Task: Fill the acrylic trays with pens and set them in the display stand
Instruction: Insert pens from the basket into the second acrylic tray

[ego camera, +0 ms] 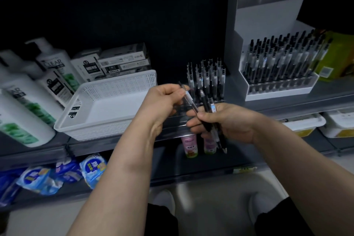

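Pinching pen [188,96] in left hand [164,101], right hand [231,120] gripping pen bundle [206,108], acrylic tray [221,99] behind, basket [115,84] left

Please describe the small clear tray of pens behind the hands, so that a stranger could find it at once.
Look at the middle shelf. Between the white perforated basket and the tall white display stand stands the clear acrylic tray of upright black pens. Unlike the stand, it has no white back and is only partly filled.
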